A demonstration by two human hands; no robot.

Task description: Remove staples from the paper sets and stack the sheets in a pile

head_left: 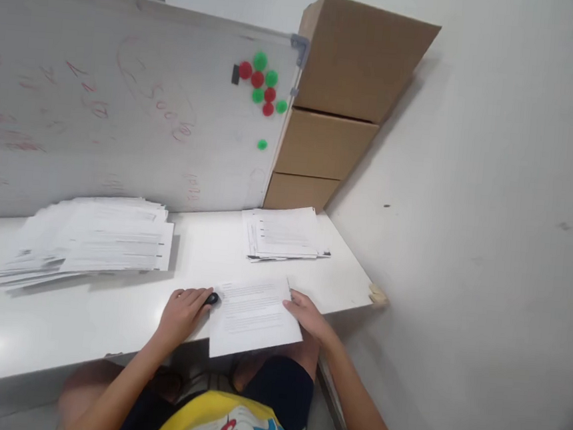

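My left hand (pixel 185 312) is closed around a small black stapler-like tool (pixel 213 298), most of it hidden in the fingers. Its rounded end meets the upper left edge of a printed white paper sheet (pixel 255 316). On the sheet's right edge, my right hand (pixel 310 316) pinches the paper, thumb on top. The sheet lies tilted over the front edge of the white table (pixel 203 248), partly past it. Whether it is one sheet or a few together, I cannot tell.
A large fanned pile of printed papers (pixel 109 236) is at the left. A smaller paper stack (pixel 287 234) sits at the back right. Behind stand a whiteboard (pixel 205 168) with round red and green magnets (pixel 258 79), and stacked cardboard boxes (pixel 323 144). A wall (pixel 463 257) bounds the right.
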